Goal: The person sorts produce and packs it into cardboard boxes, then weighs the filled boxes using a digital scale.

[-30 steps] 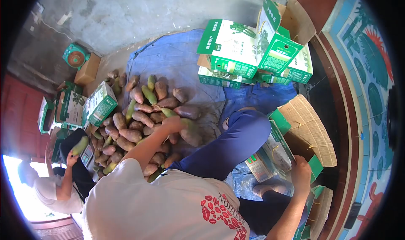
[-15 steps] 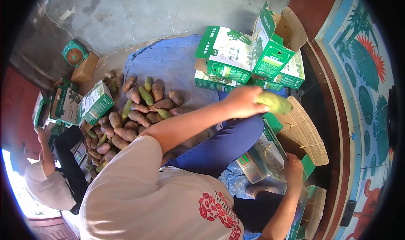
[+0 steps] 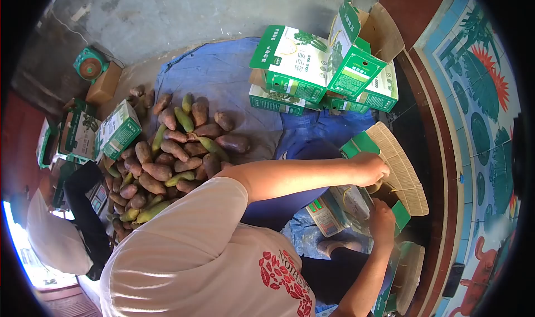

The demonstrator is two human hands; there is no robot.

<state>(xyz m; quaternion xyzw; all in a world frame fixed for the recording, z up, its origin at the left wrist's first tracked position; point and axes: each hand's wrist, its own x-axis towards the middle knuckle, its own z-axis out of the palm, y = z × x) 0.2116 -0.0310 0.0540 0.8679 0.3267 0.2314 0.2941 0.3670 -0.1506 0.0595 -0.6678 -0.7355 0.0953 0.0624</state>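
My left hand (image 3: 369,169) is closed and lowered into the opening of a green and white carton (image 3: 352,201). A small olive-coloured part of a green radish (image 3: 377,186) shows beneath its fingers; the rest is hidden by the hand and carton. My right hand (image 3: 382,215) grips the carton's near upper edge. One flap of the carton stands up, tan and ribbed on its inner face. Beside the carton, near my foot, lies a scale (image 3: 324,216) with a lit green display. A heap of green radishes and brown, soil-coated roots (image 3: 159,172) covers the sheet to my left.
Printed cartons (image 3: 301,57) are stacked ahead, the top one open. Another open carton (image 3: 409,278) stands by my right arm. A blue sheet (image 3: 217,66) covers the floor. A co-worker (image 3: 58,236) sits at the far left near more cartons (image 3: 120,130). A tiled wall rises at right.
My left hand has moved down and right, taking the green radish from above the carton into its opening. My right hand stays at the carton's edge. The view has shifted slightly.
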